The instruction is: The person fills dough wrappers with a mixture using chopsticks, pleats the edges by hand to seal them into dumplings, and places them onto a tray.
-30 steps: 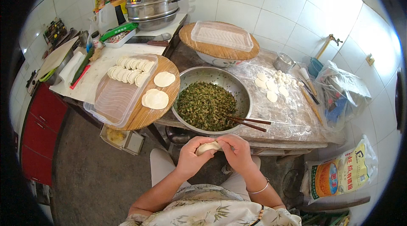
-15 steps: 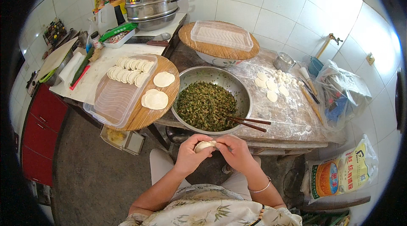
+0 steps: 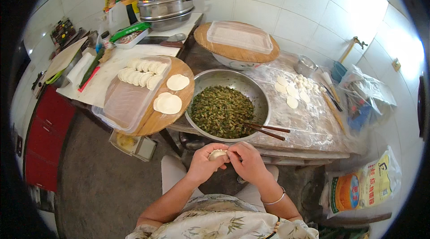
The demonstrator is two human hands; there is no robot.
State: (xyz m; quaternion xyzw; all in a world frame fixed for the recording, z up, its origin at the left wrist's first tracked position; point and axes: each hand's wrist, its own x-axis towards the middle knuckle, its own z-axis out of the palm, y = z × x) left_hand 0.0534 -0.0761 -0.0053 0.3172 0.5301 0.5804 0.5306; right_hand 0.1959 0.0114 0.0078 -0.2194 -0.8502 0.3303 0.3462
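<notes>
In front of my lap, my left hand curls around a pale dumpling. My right hand pinches one end of its edge between thumb and fingers. Just beyond both hands is a wide steel bowl of chopped green filling, with brown chopsticks resting over its right rim. To the left, rows of folded dumplings lie in a clear plastic tray. Beside the tray, round dough wrappers lie on a round wooden board.
Smaller wrappers, dough pieces and a rolling pin lie on the floury table. A covered basin stands behind the bowl. Stacked steamers and a cleaver are at the back left; a flour sack is at lower right.
The whole scene has shifted slightly right and down in the view. The dumpling's rounded side now shows more, and my right fingers still pinch its edge.
</notes>
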